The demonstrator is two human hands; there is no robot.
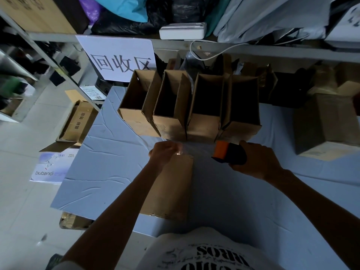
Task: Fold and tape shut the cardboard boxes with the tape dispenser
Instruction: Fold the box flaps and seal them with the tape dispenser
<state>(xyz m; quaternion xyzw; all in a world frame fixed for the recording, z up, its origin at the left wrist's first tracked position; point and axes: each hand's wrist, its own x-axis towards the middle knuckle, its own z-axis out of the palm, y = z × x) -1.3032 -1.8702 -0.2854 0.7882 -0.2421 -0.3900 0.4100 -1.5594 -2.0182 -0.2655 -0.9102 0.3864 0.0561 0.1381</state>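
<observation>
4 open boxes (202, 131) stand in a row at the table's (109, 152) far side | 1 closed box (171, 188) lies nearer, under the left forearm | left hand (165, 152) pinches the tape (196, 149) end over that box's far edge | right hand (257, 162) grips the dispenser (228, 152), just right of it

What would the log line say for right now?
left hand: pinches tape end | right hand: grips tape dispenser | tape: stretched at near box far edge | behind: four open boxes
</observation>
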